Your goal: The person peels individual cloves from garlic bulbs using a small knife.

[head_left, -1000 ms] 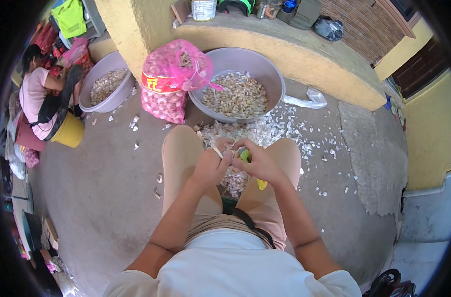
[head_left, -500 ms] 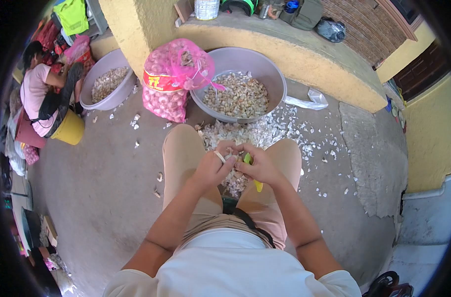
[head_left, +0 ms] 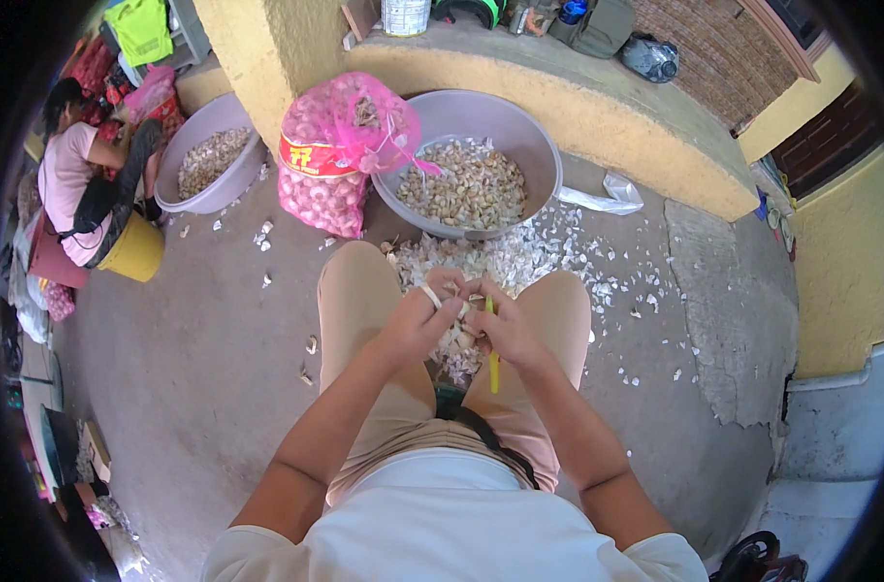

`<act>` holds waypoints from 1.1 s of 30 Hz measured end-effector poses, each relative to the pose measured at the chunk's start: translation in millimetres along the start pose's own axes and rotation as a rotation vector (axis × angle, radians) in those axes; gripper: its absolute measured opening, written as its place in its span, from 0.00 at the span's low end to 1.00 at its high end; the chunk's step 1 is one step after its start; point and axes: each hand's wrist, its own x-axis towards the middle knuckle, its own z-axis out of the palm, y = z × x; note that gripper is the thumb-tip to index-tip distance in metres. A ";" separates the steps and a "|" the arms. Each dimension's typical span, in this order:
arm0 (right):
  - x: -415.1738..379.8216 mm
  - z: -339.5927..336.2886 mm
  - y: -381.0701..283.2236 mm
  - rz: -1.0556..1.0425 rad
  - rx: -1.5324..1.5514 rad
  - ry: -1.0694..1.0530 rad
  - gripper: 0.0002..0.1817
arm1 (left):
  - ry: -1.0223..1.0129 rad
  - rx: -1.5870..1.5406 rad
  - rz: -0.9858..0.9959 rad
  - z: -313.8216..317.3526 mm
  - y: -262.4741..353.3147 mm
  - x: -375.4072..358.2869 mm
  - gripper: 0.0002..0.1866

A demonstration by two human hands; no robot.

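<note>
My left hand (head_left: 420, 318) is closed over my lap, its fingertips pinching a pale garlic piece (head_left: 464, 310). A white band circles one of its fingers. My right hand (head_left: 508, 328) meets it at the fingertips and grips a slim yellow knife (head_left: 493, 372). The knife points down along the palm; no blade can be made out. Both thumbs are close to the garlic, which the fingers partly cover. Beneath the hands, between my knees, lies a heap of garlic and loose skins (head_left: 455, 361).
Ahead stands a grey basin (head_left: 555, 184) of garlic cloves beside a pink mesh sack (head_left: 323, 199) of bulbs. Papery skins (head_left: 548, 254) litter the floor. At left, a person (head_left: 78, 179) sits on a yellow bucket (head_left: 134, 254) near another basin (head_left: 257, 160). A low ledge (head_left: 597, 121) runs behind.
The yellow knife has turned in my right hand from slanted to nearly upright. My fingers have shifted slightly around the garlic. The person at left has moved their head a little.
</note>
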 end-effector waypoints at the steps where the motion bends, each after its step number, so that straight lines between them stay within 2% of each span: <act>1: 1.9 -0.9 5.0 0.006 0.027 0.048 0.13 | 0.028 -0.046 -0.094 2.0 3.8 1.4 0.13; 2: 2.9 -0.2 8.0 0.013 0.054 0.094 0.13 | 0.089 -0.047 -0.117 4.6 2.4 3.8 0.14; 5: 7.6 15.4 9.7 -0.155 -0.228 0.397 0.12 | 0.226 -0.079 -0.171 13.5 -3.6 10.7 0.17; 7: 10.9 16.0 18.3 -0.212 -0.242 0.374 0.14 | 0.244 -0.135 -0.194 20.1 -4.1 9.3 0.17; 8: 11.3 15.8 21.6 -0.237 -0.248 0.365 0.15 | 0.259 -0.067 -0.182 18.2 -9.3 9.8 0.17; 11: -0.8 23.6 2.0 -0.060 -0.230 0.205 0.19 | 0.283 0.080 -0.161 11.2 -21.2 6.3 0.17; 14: 0.1 18.5 1.2 -0.023 -0.096 0.098 0.21 | 0.248 0.090 -0.137 8.2 -14.1 4.4 0.17; 16: 4.0 15.3 9.5 -0.108 -0.174 0.108 0.20 | 0.218 0.061 -0.104 6.2 -15.7 4.1 0.17; 21: 7.6 15.2 13.6 -0.227 -0.244 0.114 0.20 | 0.204 -0.203 -0.162 9.5 -19.8 4.3 0.15; 23: 5.5 16.3 9.5 -0.207 -0.185 0.086 0.20 | 0.201 -0.291 -0.181 10.3 -20.8 4.3 0.15; 26: 4.3 11.1 8.3 -0.067 -0.114 0.060 0.20 | 0.216 -0.379 -0.204 14.7 -21.3 4.8 0.16; 33: 7.3 -0.9 9.6 -0.026 -0.044 -0.013 0.19 | 0.185 -0.518 -0.275 19.8 -27.3 9.4 0.16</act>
